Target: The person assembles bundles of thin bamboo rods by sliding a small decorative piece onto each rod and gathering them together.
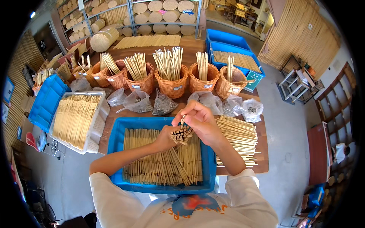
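My left hand (164,138) is wrapped around a bundle of thin bamboo sticks (181,136), whose cut ends face up toward me. One stick stands a little higher than the others. At its tip my right hand (200,121) closes thumb and finger in a pinch; whether a small part sits between them is too fine to make out. Both hands are above a blue plastic bin (115,142) filled with more bamboo sticks (152,163), a few lying crosswise on top. Right of the bin, a loose pile of sticks (237,138) lies on the wooden table (262,152).
Plastic bags of small dark parts (164,104) line the table beyond the bin. Behind them stand wicker baskets (173,81) holding upright sticks. A white crate (102,110) of flat bamboo strips is at left, blue bins (228,40) at back right.
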A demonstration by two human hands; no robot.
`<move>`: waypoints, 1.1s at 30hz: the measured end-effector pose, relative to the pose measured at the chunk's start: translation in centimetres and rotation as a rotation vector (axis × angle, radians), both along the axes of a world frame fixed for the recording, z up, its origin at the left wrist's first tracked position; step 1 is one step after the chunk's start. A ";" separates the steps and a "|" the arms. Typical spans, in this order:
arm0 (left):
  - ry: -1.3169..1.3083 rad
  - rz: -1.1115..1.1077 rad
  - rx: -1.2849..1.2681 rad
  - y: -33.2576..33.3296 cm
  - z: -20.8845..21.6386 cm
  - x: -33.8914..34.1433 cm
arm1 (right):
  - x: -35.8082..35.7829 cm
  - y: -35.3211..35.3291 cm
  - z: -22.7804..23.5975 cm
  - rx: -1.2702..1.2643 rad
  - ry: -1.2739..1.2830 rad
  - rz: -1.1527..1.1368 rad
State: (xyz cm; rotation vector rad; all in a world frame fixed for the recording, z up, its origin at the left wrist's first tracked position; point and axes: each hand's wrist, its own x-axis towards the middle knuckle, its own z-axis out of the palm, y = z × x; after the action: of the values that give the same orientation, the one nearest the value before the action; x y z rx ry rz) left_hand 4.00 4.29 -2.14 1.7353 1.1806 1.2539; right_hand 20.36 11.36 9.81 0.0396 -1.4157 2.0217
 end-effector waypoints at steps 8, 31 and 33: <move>0.034 0.005 -0.003 0.2 0.4 -0.1 | -0.2 -0.6 -0.4 -0.045 0.104 0.047; 0.035 -0.016 0.018 0.1 0.1 -0.5 | -0.3 -1.1 -0.7 0.019 0.053 -0.050; 0.041 -0.015 0.010 0.1 0.2 -0.5 | -0.2 -1.0 -0.8 0.023 0.039 -0.059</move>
State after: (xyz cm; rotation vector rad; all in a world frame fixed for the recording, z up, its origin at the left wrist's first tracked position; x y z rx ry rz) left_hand 3.51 4.40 -1.99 1.7817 1.1841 1.2220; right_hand 20.16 10.32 8.98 0.0460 -1.3998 1.9470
